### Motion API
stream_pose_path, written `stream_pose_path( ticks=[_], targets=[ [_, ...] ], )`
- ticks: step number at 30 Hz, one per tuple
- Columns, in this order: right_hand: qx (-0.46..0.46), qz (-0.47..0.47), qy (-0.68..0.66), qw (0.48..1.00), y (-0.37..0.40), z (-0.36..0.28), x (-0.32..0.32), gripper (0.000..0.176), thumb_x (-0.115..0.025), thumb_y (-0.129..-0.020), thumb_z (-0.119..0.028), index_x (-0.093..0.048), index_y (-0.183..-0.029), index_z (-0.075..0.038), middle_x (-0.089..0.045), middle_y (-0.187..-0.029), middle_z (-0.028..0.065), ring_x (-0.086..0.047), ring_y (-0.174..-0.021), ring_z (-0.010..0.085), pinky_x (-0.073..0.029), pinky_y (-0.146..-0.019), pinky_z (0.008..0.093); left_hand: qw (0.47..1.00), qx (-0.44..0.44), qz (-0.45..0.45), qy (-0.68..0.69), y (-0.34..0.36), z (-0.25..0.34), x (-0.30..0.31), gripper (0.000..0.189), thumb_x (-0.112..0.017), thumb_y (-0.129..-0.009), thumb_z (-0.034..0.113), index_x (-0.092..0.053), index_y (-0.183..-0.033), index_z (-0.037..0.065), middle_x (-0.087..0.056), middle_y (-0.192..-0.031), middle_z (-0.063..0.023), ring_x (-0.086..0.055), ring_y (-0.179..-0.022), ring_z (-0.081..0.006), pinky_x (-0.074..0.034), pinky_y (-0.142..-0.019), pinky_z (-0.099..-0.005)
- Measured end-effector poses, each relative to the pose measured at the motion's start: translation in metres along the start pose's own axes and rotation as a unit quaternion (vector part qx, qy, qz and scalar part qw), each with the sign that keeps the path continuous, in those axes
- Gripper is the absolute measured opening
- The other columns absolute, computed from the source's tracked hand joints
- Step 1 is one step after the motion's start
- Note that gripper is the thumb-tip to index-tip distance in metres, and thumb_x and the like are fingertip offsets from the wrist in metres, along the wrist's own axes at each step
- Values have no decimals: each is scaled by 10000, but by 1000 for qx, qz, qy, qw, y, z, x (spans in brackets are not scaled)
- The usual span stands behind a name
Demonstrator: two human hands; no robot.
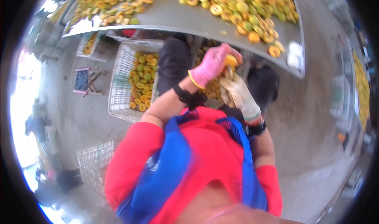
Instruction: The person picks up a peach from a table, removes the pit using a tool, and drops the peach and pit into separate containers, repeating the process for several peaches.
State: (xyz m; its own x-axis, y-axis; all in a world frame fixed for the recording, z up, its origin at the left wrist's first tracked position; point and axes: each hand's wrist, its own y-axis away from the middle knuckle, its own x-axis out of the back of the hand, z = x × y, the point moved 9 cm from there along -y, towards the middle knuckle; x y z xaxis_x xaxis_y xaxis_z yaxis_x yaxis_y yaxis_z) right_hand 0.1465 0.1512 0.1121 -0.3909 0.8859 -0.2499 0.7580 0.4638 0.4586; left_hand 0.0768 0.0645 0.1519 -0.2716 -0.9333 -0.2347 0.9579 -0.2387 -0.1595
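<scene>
My left hand, in a pink glove with a yellow cuff, has its fingers wrapped round a yellow-orange fruit. Just below it, my right hand wears a cream-white glove, and its fingers are curled closed near the fruit's lower side. What the right hand grips is too small and blurred to make out. Both hands are close together above my lap, in front of the table's near edge. Under them, partly hidden by the hands, lie pieces of yellow fruit between my knees.
A metal table ahead bears many halved fruits and a white bundle at its right corner. A white crate of fruit stands left of my leg, a folding stool beyond it, another crate lower left.
</scene>
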Motion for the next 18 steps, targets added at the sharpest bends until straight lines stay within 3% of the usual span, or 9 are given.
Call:
stream_pose_path(
  ticks=[2,4,6,7,10,11,14,15,18],
  targets=[
    [51,46,64,996,6,-16,1,129,-611,-915,-154,-547,-935,-44,-542,-610,2,-526,-454,99,-404,-404,293,998,-27,19,45,2,-6,4,662,-385,-1054,536,-665,-957,-56,-703,-984,-132,-655,-905,-186,-518,-859,-318],
    [170,76,116,976,-12,-2,13,166,-605,-902,-113,-529,-990,5,-601,-637,112,-636,-535,244,-472,-482,385,995,-54,33,73,4,-4,3,650,-373,-1055,531,-642,-976,-56,-699,-1009,-145,-655,-933,-200,-518,-877,-335],
    [214,129,214,944,-7,-12,12,154,-602,-909,-78,-524,-1015,2,-583,-681,119,-601,-598,200,-465,-547,358,995,-84,45,29,7,3,2,634,-364,-1060,518,-626,-984,-55,-695,-1032,-157,-655,-952,-211,-517,-896,-346],
    [235,152,264,923,-4,-17,11,152,-600,-912,-60,-522,-1028,1,-573,-703,122,-583,-630,179,-461,-579,345,993,-83,73,-33,7,6,2,857,-285,-993,690,-676,-1000,-73,-708,-994,-141,-670,-911,-219,-533,-853,-343],
    [281,152,309,896,-4,-23,7,164,-578,-912,-60,-512,-1029,36,-562,-718,191,-600,-657,235,-492,-642,405,990,-86,98,-48,10,6,4,786,-299,-1034,613,-674,-1001,-77,-708,-995,-151,-675,-914,-223,-538,-849,-346],
    [358,138,295,875,0,-35,-1,154,-582,-926,-82,-509,-1035,-2,-555,-682,121,-576,-564,185,-458,-525,360,989,-101,98,-57,11,8,4,776,-304,-1038,604,-674,-1000,-77,-709,-995,-151,-677,-907,-224,-540,-843,-346],
    [78,5,89,993,-8,-7,1,177,-595,-915,-114,-484,-1002,-8,-569,-644,96,-596,-531,223,-456,-494,375,988,-118,82,-64,12,9,3,753,-316,-1045,585,-674,-997,-75,-713,-995,-153,-682,-882,-228,-547,-822,-344],
    [7,-6,69,998,2,-11,-2,162,-595,-929,-137,-482,-966,-27,-510,-658,3,-488,-524,94,-406,-472,304,990,-109,68,-55,10,7,4,750,-317,-1045,584,-675,-996,-74,-714,-996,-155,-684,-872,-229,-550,-813,-343],
    [87,12,111,990,-5,-10,2,144,-584,-937,-143,-483,-957,-42,-513,-644,3,-465,-472,96,-383,-426,287,995,-86,22,-34,7,8,4,658,-353,-1059,508,-660,-998,-71,-715,-999,-155,-681,-866,-218,-546,-809,-328]
  ],
)
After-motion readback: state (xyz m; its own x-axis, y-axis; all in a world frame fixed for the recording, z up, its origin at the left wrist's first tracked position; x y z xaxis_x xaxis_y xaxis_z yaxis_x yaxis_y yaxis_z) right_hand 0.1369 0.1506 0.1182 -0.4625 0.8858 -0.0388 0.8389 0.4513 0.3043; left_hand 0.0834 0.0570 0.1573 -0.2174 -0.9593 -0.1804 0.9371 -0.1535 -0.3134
